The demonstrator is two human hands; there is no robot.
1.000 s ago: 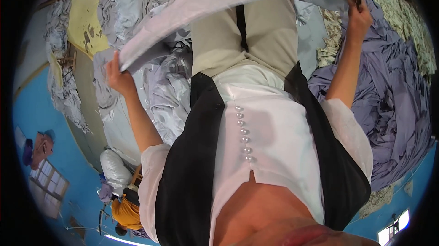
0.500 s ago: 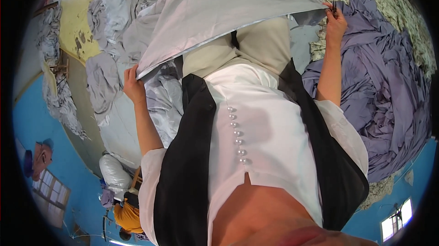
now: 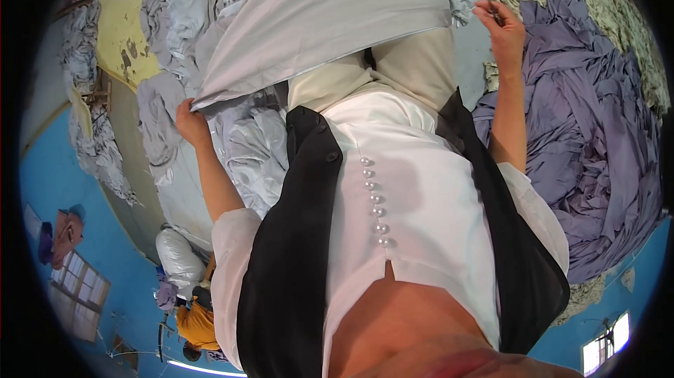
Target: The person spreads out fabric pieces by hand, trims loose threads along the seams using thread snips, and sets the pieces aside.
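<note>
A light grey cloth (image 3: 337, 16) spreads across my lap, its near hem running from side to side above my thighs. Pinched in my left hand (image 3: 191, 124) is the left corner of this hem. My right hand (image 3: 504, 34) is raised beyond the cloth's right edge and apart from it. Between its curled fingers sits a small dark tool (image 3: 497, 18), mostly covered, which looks like thread snips. The cloth's right corner hangs down past my right thigh.
Crumpled purple fabric (image 3: 590, 132) is heaped at my right, with cream patterned fabric (image 3: 625, 27) behind it. More grey cloth (image 3: 165, 118) lies at my left. A person in an orange top (image 3: 196, 325) and a white sack (image 3: 179, 262) appear at the lower left.
My right hand has let go of the cloth's right corner, which has dropped back toward my lap. My left hand has shifted slightly left, still gripping its corner.
</note>
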